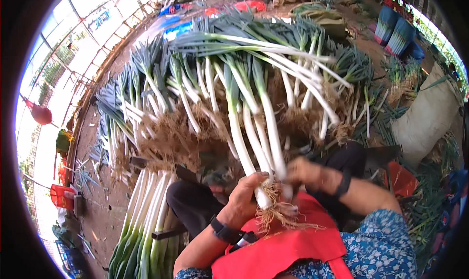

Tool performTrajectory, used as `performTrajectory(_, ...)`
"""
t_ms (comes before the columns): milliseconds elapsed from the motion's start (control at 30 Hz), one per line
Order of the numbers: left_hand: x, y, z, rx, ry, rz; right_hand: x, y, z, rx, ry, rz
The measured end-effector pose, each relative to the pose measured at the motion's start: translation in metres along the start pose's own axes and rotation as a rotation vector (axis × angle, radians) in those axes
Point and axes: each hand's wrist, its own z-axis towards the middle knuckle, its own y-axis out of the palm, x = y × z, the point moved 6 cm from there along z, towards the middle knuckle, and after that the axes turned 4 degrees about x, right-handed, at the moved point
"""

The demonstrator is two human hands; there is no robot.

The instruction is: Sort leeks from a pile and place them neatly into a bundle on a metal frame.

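Observation:
My left hand is closed around the white lower stems of a few long green onions, close to their roots. Their leaves point away from me, and a tangle of pale brown roots hangs over my red apron. Beside the right-hand stem of this bunch is my right hand, smeared by motion, so its fingers cannot be made out. Just beyond my hands lies a large heap of untrimmed green onions, with soil-brown roots facing me.
Cleaner green onions lie on a dark rack at my left, leaves toward me. A pale sack and blue baskets stand at the right. A red container is by the left fence.

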Motion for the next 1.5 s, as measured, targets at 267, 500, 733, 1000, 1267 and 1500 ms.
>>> performTrajectory(267,-0.013,0.039,-0.021,0.006,0.128,0.377,-0.027,-0.01,-0.033,0.164,-0.098,0.277)
performTrajectory(500,-0.081,0.09,-0.009,-0.12,0.09,0.715,-0.066,-0.019,-0.06,0.17,-0.085,-0.213)
performTrajectory(733,-0.09,0.114,-0.029,-0.631,-0.111,1.101,-0.059,0.006,-0.193,0.22,-0.148,-0.088)
performTrajectory(1000,-0.071,0.039,0.07,0.015,0.161,0.07,-0.042,0.032,-0.205,0.275,-0.092,-0.161)
performTrajectory(1267,-0.091,0.184,-0.066,-0.318,0.262,0.082,-0.108,0.084,-0.332,0.604,-0.265,-0.224)
performTrajectory(1500,-0.103,0.17,-0.04,-0.417,0.192,0.223,-0.07,0.05,-0.332,0.539,-0.333,-0.235)
